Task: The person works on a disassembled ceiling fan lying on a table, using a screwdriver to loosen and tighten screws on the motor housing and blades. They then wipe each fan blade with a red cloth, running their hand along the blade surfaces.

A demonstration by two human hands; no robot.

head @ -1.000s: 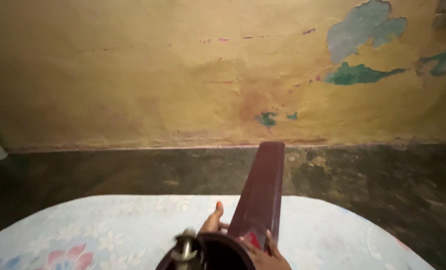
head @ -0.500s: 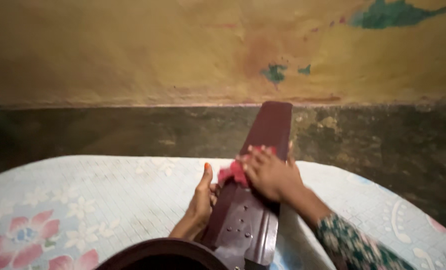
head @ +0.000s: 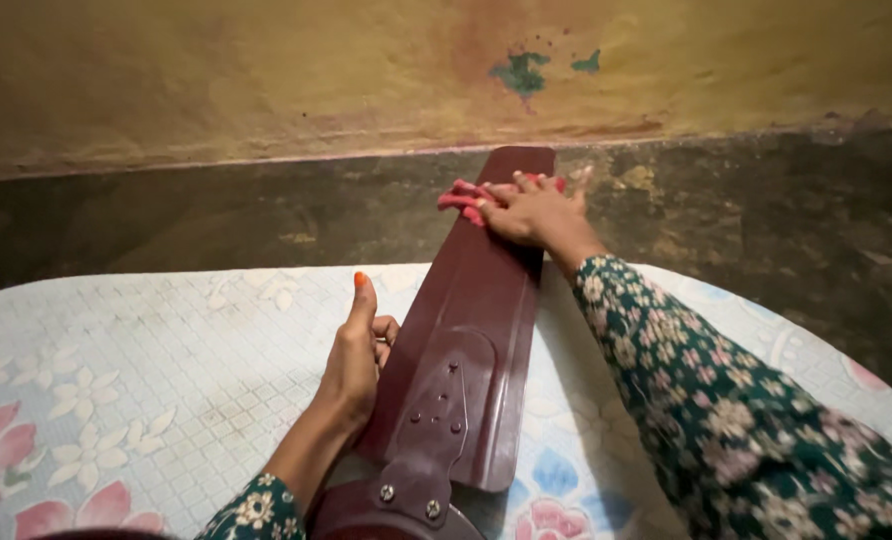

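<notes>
Maroon metal catches the eye first: a long fan blade (head: 471, 330) runs from the bottom middle of the view up toward the wall (head: 266, 70), its far tip reaching out past the edge of a surface (head: 146, 360) covered in a pale floral sheet and over the dark floor (head: 766, 230). At the near end the blade is bolted by a bracket (head: 431, 425) to a round motor hub (head: 391, 515), only partly in view at the bottom edge.

Far up the blade, the right hand (head: 531, 210) lies flat with fingers spread, pressing a crumpled red cloth (head: 466, 197) against the blade's top face near its tip. The cloth bunches out to the left of the fingers. A green flowered sleeve (head: 726, 410) covers that arm down to the wrist.

Beside the blade's left edge, about halfway along, the left hand (head: 356, 355) grips the rim: thumb raised and pointing up with an orange-painted nail, fingers curled under the edge, so their tips are hidden. Its wrist rests just above the sheet.

Behind, the yellowish wall shows patches of teal where paint has flaked.
</notes>
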